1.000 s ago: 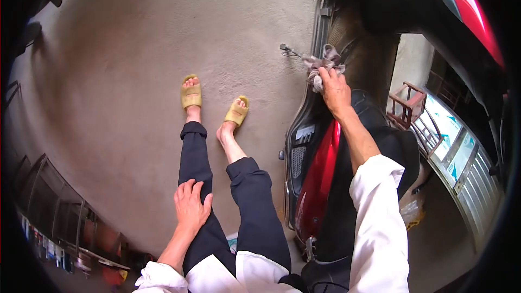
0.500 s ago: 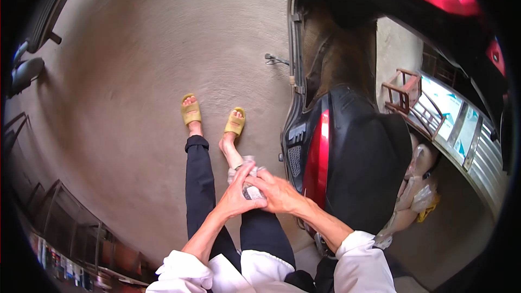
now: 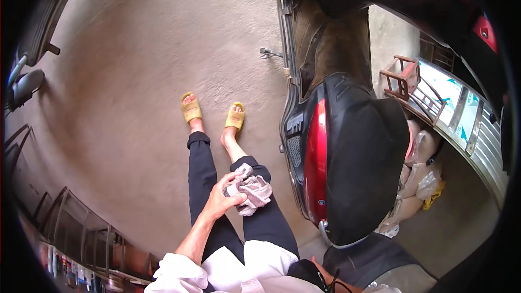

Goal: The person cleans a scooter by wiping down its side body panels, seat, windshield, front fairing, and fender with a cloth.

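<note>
A crumpled grey-and-white rag is in my left hand, fingers and thumb closed on its left side. The bunched cloth hangs over my right thigh, in front of the dark trousers. Low in the view, at my right hip, my right hand shows only in part. It is beside a dark object with thin black cords, and its fingers are mostly hidden. To the right stands a scooter with a black seat and a red side panel.
A side stand juts from the scooter over the concrete floor. Beyond the scooter are a small wooden stool, plastic-wrapped bundles and a metal-edged panel. Dark metal frames line the left side.
Both hands were together around the rag. Now my right hand has let go and moved down to my right hip, while the left keeps the rag, which shows more loosely bunched.
</note>
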`<state>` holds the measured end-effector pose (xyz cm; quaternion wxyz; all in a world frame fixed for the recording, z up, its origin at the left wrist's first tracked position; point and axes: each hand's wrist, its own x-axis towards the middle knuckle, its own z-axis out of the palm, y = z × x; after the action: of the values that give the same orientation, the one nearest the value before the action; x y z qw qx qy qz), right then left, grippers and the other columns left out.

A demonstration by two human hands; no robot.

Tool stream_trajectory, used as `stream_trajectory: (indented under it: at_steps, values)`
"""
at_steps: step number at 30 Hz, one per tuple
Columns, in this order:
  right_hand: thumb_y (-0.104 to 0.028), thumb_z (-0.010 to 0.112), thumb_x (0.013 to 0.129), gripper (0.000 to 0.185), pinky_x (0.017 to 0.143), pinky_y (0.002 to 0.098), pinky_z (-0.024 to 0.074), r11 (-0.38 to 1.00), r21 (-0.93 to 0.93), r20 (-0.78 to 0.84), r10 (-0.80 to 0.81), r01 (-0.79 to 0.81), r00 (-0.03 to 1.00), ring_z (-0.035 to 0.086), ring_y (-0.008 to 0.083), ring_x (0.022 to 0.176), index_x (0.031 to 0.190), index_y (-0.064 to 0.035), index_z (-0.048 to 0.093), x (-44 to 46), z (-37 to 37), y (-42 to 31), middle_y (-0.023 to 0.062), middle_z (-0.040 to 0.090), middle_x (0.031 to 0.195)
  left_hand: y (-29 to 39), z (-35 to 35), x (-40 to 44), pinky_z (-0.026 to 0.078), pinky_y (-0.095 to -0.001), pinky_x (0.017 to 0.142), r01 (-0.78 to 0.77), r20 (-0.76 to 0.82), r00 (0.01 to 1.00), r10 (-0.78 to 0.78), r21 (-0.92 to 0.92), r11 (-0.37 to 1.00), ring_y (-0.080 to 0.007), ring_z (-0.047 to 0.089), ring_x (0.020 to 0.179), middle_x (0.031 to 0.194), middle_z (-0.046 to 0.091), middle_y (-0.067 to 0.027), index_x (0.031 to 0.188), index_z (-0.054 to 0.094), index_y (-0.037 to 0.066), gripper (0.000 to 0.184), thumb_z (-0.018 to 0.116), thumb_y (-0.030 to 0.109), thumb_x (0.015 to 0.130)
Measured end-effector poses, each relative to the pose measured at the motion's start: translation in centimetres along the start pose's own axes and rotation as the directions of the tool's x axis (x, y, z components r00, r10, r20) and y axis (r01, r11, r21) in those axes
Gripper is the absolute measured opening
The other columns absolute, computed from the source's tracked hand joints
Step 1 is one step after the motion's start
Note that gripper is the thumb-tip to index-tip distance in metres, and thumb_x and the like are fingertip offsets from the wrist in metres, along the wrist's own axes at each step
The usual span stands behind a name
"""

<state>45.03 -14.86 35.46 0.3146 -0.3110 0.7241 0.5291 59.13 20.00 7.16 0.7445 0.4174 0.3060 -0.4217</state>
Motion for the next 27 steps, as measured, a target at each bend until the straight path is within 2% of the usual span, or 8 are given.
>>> stream_trajectory:
  at_steps: [4,5,6,8,9,13,20,27]
  values:
    - [-0.072,0.034,0.094,0.087,0.113,0.0408,0.0369,0.954,0.274,0.07,-0.143,0.119,0.987,0.049,0.0293,0.132,0.144,-0.0018,0.044,-1.3,0.7,0.5,0.0159,0.05,0.144,0.4,-0.8,-0.5,0.043,-0.0325,0.1,-0.01,-0.037,0.999,0.011,0.024,1.0,-0.0195,0.057,0.113,0.123,0.06,-0.0109,0.134,0.053,0.004,0.074,0.079,0.026,0.068]
    - [-0.074,0.035,0.092,0.092,0.116,0.0404,0.0323,0.953,0.215,0.063,-0.232,0.214,0.971,0.044,0.0293,0.137,0.148,-0.0011,0.036,-2.5,1.1,0.1,0.0166,0.047,0.147,0.6,-1.3,-0.6,0.044,-0.0322,0.1,-0.025,-0.044,0.999,0.028,0.053,0.998,-0.0195,0.057,0.113,0.123,0.06,-0.011,0.135,0.053,0.004,0.074,0.078,0.025,0.069]
    - [-0.074,0.035,0.092,0.092,0.116,0.0404,0.0323,0.956,0.215,0.063,-0.22,0.202,0.973,0.044,0.0293,0.137,0.148,-0.0011,0.036,-3.2,1.5,0.0,0.0166,0.047,0.147,0.7,-1.5,-1.0,0.044,-0.0322,0.1,-0.014,-0.048,0.999,0.016,0.052,0.999,-0.0195,0.057,0.113,0.123,0.06,-0.011,0.135,0.053,0.004,0.074,0.078,0.025,0.069]
    - [-0.075,0.036,0.09,0.095,0.118,0.0402,0.0284,0.948,0.04,0.091,-0.319,0.316,0.943,0.04,0.0286,0.14,0.151,-0.0019,0.031,-4.3,1.6,0.0,0.0163,0.044,0.149,0.8,-1.6,-0.8,0.045,-0.0319,0.099,0.02,-0.035,0.999,-0.022,-0.051,0.998,-0.0193,0.058,0.112,0.123,0.059,-0.0115,0.135,0.052,0.004,0.074,0.078,0.024,0.069]
    - [-0.075,0.036,0.09,0.095,0.118,0.0402,0.0284,0.947,0.04,0.081,-0.32,0.318,0.944,0.04,0.0286,0.14,0.151,-0.0019,0.031,-4.1,1.2,0.4,0.0163,0.044,0.149,0.3,-1.6,-0.7,0.045,-0.0321,0.099,0.005,-0.052,0.999,-0.01,-0.081,0.997,-0.0193,0.058,0.112,0.123,0.06,-0.0115,0.135,0.053,0.004,0.074,0.078,0.024,0.069]
    - [-0.061,0.054,0.093,0.087,0.115,0.0365,0.0341,0.891,-0.094,0.26,-0.409,0.445,0.875,0.046,0.0238,0.135,0.148,0.0023,0.031,0.0,-0.9,1.9,0.0149,0.046,0.147,-0.1,-1.9,-0.5,0.042,-0.0339,0.102,-0.017,-0.065,0.998,0.016,-0.019,1.0,-0.0219,0.057,0.115,0.123,0.061,-0.0128,0.134,0.055,0.006,0.074,0.08,0.027,0.068]
    - [-0.06,0.054,0.094,0.085,0.115,0.0368,0.0338,0.893,-0.093,0.21,-0.414,0.44,0.886,0.046,0.0241,0.134,0.147,0.0026,0.033,-2.6,1.2,0.7,0.0151,0.047,0.146,0.0,-2.3,-1.2,0.041,-0.0348,0.103,-0.017,-0.052,0.998,0.018,0.017,1.0,-0.0234,0.056,0.118,0.126,0.06,-0.013,0.133,0.056,0.007,0.074,0.078,0.029,0.067]
    - [-0.058,0.06,0.09,0.089,0.113,0.0363,0.0367,0.908,-0.051,0.18,-0.401,0.416,0.898,0.049,0.0237,0.132,0.148,0.0028,0.031,-2.6,1.5,0.9,0.0148,0.048,0.145,0.5,-2.7,-1.5,0.042,-0.0345,0.102,-0.021,-0.055,0.998,0.02,-0.009,1.0,-0.0229,0.056,0.116,0.125,0.06,-0.0126,0.134,0.056,0.007,0.074,0.079,0.028,0.066]
